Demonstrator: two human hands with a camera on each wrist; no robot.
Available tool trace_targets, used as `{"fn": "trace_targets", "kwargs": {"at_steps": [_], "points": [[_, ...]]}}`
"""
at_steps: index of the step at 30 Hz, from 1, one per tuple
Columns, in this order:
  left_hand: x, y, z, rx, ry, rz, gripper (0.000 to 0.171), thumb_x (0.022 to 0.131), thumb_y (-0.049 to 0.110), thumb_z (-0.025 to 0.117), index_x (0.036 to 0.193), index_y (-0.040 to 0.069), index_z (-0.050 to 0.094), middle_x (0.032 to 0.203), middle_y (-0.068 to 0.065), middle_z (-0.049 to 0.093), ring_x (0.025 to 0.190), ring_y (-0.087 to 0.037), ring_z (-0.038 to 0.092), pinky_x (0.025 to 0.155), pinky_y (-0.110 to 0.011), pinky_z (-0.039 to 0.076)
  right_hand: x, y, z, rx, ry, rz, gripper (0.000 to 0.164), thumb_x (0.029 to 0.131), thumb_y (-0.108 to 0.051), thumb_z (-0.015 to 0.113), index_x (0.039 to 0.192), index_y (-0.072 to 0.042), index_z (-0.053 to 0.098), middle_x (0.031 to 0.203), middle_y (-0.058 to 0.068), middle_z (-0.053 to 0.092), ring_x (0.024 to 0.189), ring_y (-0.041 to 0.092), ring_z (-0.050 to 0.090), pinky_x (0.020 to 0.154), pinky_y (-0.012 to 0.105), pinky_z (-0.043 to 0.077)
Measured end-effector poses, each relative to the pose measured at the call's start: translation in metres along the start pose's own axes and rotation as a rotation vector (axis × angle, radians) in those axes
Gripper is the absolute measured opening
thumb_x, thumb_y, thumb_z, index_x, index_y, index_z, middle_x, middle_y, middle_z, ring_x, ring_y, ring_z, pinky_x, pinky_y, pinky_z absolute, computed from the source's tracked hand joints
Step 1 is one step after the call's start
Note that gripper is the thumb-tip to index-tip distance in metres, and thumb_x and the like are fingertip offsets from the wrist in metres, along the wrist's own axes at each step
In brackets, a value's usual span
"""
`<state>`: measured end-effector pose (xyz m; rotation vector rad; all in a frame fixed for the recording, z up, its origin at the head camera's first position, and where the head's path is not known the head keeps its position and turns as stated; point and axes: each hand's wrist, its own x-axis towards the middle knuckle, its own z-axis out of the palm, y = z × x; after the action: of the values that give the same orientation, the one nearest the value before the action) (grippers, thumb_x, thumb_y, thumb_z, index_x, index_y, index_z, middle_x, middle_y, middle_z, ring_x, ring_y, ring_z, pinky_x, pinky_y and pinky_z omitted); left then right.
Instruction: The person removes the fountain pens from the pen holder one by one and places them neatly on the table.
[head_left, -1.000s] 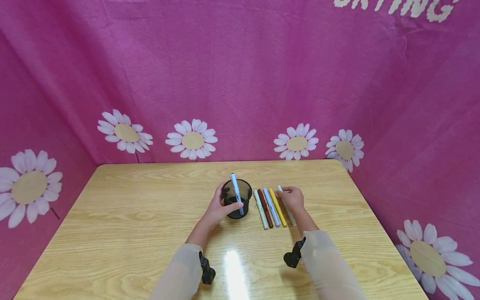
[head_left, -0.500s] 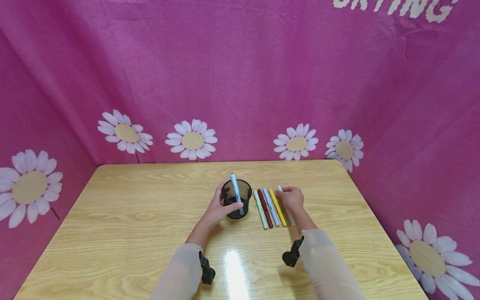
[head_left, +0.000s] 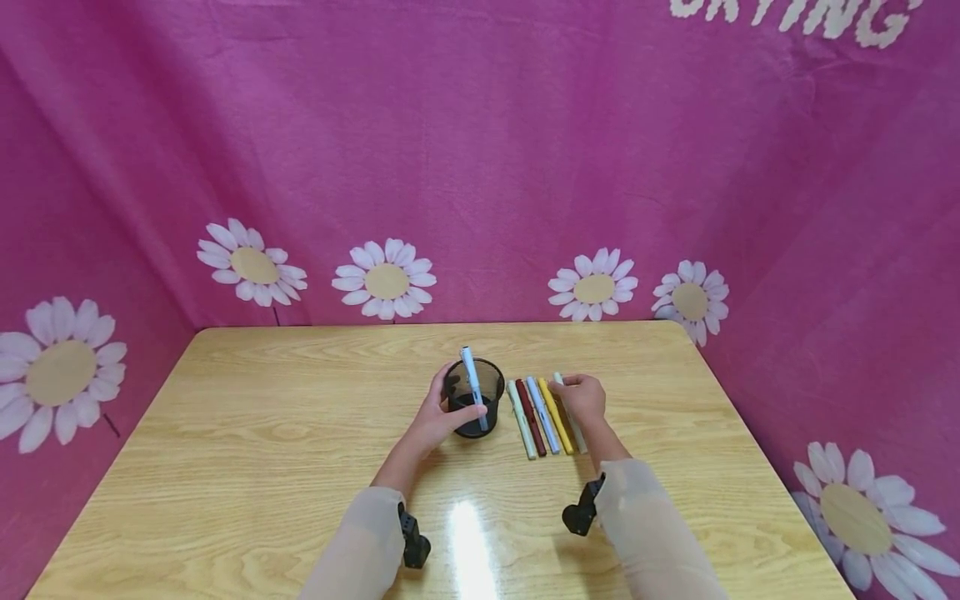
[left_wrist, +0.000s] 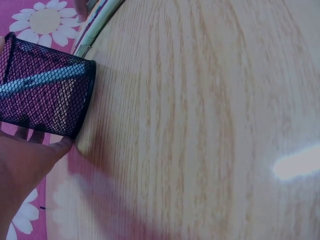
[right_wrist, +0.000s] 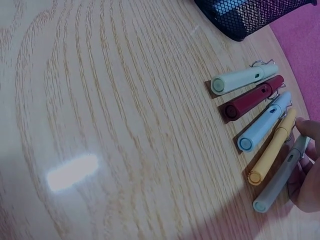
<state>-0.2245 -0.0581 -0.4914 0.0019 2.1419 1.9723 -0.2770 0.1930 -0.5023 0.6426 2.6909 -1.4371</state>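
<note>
My left hand grips a black mesh pen holder from its left side, thumb at the front. Inside leans a light blue pen, its top above the rim. To the right, several capped pens lie side by side: a pale green pen, a dark red pen, a blue pen and a yellow pen. At the row's right end my right hand pinches a greyish-green pen by its far end. That pen lies close beside the yellow one, partly covered by the fingers.
The wooden table has a bright light reflection near its front. A pink cloth with printed daisies hangs behind and at both sides. Small black cameras sit on both wrists.
My right hand has shifted slightly left, bringing the greyish-green pen closer to the yellow pen. The left hand and pen holder have stayed in place.
</note>
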Motion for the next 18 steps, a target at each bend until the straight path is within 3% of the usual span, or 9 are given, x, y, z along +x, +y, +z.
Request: {"fn": "trace_targets", "kwargs": {"at_steps": [18], "points": [[-0.0023,0.0008,0.0001,0.004,-0.003,0.008,0.090,0.080,0.024,0.074,0.149,0.028,0.016,0.154,-0.013,0.021,0.139,-0.038,0.025,0.106,-0.053,0.034,-0.0043,-0.0007,0.0050,-0.021,0.018,0.007,0.036,0.086,-0.030,0.066,0.105,0.001,0.065,0.108,0.018,0.064,0.092,0.025,0.059,0.074,0.031,0.049]]}}
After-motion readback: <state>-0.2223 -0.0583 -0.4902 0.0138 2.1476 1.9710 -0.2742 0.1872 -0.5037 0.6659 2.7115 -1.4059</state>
